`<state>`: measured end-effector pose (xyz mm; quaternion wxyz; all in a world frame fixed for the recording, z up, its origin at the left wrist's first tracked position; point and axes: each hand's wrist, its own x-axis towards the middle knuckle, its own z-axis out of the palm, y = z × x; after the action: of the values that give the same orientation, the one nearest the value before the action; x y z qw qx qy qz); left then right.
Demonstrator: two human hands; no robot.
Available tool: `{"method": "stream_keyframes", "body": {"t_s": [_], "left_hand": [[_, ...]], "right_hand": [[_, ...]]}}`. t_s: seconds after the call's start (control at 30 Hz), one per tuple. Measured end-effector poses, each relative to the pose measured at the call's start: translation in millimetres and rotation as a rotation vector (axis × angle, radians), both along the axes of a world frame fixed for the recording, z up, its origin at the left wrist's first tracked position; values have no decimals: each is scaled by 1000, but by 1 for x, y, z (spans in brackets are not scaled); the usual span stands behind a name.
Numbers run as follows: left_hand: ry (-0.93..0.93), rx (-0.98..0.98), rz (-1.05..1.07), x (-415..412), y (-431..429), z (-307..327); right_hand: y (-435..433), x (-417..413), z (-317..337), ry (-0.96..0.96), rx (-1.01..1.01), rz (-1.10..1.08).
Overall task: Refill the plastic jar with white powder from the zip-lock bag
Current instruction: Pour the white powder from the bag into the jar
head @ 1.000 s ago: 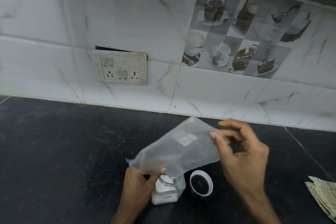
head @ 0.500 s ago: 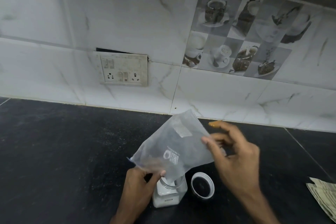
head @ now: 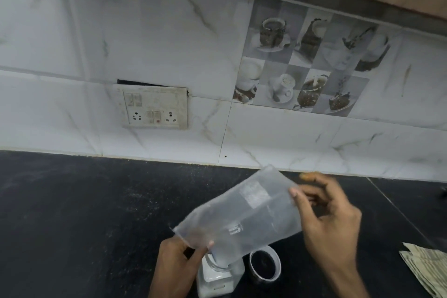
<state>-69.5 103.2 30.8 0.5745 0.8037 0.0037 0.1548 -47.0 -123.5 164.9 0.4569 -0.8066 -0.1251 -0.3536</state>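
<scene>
Translucent zip-lock bag (head: 244, 215) slants from raised right end down-left, mouth inside clear plastic jar (head: 217, 278) on black counter (head: 72, 213). Left hand (head: 176, 266) pinches mouth beside jar; right hand (head: 331, 222) touches raised end, grip unclear.

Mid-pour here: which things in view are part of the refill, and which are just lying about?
In the job: zip-lock bag, plastic jar, jar lid, left hand, right hand.
Lying about: folded papers, wall socket plate.

The left hand (head: 179, 266) pinches the lower edge of the bag (head: 242, 215), thumb on top. The right hand (head: 331, 222), fingers curled and blurred, meets its raised end, perhaps gripping it.
</scene>
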Motion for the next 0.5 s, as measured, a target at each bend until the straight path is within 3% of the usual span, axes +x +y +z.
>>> {"method": "stream_keyframes", "body": {"t_s": [0.4, 0.5], "left_hand": [[29, -22, -35, 9, -4, -1], [37, -35, -27, 5, 1, 5]], "right_hand": [[-1, -7, 1, -53, 68, -39], [-7, -8, 1, -27, 180, -79]]}}
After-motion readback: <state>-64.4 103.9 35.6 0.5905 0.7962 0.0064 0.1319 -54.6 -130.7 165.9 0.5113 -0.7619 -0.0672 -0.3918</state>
